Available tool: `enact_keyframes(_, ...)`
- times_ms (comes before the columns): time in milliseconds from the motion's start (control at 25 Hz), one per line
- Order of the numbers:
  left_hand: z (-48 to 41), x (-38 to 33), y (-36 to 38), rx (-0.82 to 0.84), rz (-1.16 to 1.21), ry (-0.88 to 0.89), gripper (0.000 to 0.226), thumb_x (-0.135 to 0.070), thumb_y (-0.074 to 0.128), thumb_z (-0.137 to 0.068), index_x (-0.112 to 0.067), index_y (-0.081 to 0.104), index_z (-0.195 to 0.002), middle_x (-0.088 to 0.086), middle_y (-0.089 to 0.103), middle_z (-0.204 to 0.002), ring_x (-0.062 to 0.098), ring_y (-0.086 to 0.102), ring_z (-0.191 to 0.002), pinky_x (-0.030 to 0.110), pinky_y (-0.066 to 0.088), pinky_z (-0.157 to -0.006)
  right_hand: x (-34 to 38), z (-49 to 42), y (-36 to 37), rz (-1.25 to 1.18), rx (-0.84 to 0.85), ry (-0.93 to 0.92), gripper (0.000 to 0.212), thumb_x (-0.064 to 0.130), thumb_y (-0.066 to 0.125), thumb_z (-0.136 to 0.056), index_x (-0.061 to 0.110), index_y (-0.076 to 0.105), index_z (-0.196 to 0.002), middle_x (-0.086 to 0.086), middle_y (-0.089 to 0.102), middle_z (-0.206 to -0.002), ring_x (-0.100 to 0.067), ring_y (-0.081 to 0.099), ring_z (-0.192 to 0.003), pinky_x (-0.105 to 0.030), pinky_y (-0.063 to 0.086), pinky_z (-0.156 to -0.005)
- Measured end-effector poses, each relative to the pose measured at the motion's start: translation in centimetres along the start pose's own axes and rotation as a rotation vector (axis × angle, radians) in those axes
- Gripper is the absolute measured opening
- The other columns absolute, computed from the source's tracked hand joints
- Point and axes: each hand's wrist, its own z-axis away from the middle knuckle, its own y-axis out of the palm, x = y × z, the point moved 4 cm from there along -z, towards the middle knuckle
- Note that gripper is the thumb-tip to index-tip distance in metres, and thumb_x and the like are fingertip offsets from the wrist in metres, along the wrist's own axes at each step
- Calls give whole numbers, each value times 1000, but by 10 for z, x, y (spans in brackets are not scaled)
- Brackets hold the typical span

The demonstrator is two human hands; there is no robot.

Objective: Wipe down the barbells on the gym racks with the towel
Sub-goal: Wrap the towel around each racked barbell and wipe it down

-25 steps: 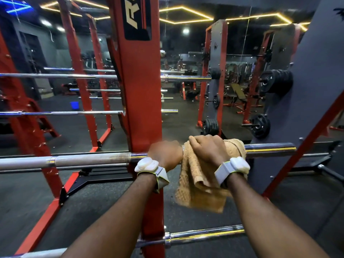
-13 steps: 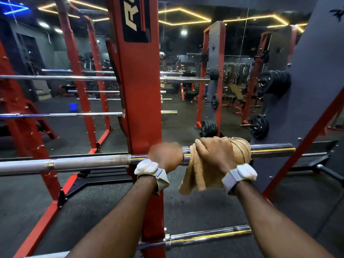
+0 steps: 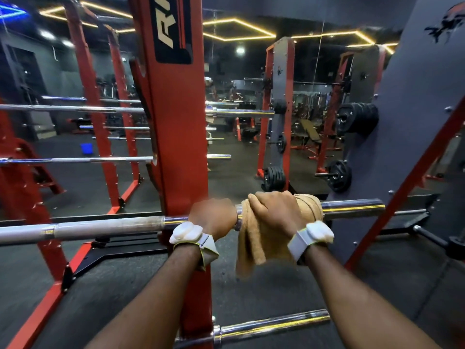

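Left hand (image 3: pixel 212 216) is gripping the long silver steel barbell (image 3: pixel 105 226) bare; right hand (image 3: pixel 275 214) is clenching the tan terry towel (image 3: pixel 251 244) around its chrome sleeve.

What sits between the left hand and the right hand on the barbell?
Head view: a short bare stretch of barbell, then the towel gripped by the right hand.

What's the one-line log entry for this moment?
left hand: grips barbell | right hand: holds towel wrapped round barbell | stage: wiping
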Motion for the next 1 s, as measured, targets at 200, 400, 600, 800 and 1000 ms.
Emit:
enact_keyframes(200, -1, 0, 3, 8, -7, -15, 33, -38, 32, -93, -18, 58, -88, 8, 69, -95, 32, 63, -90, 32, 32, -64, 25, 17, 9, -41, -223, -48, 42, 40, 26, -101, 25, 62, -87, 2, 71, -90, -24, 64, -87, -42, 37, -81)
enact_keyframes(400, -3, 2, 5, 7, -5, -17, 35, -37, 32, -93, -18, 60, -90, 8, 70, -95, 31, 64, -89, 32, 34, -64, 17, 29, 17, -38, -335, -120, 33, 44, 33, -99, 30, 62, -106, 10, 66, -97, -18, 59, -89, -42, 36, -82)
enact_keyframes(600, -2, 1, 2, 6, 8, -12, 33, -37, 32, -94, -17, 58, -86, 8, 69, -94, 31, 63, -89, 32, 33, -64, 10, 1, 6, 39, -83, -47, 56, 53, 20, -99, 22, 66, -90, -3, 72, -94, -31, 65, -91, -39, 34, -74)
enact_keyframes(800, -3, 2, 4, 28, -1, -23, 34, -38, 32, -93, -19, 60, -90, 6, 70, -96, 30, 64, -91, 32, 36, -65, 15, -29, 6, -132, 360, 135, 57, 49, 22, -101, 17, 67, -113, -17, 64, -124, -36, 58, -116, -40, 36, -83)
enact_keyframes(1000, -4, 0, 2, 43, -18, -27, 36, -42, 30, -95, -19, 57, -86, 8, 69, -98, 34, 64, -93, 34, 37, -66, 27, 21, 6, -25, -212, -148, 41, 42, 30, -103, 23, 64, -93, 1, 69, -92, -26, 63, -87, -42, 35, -78)
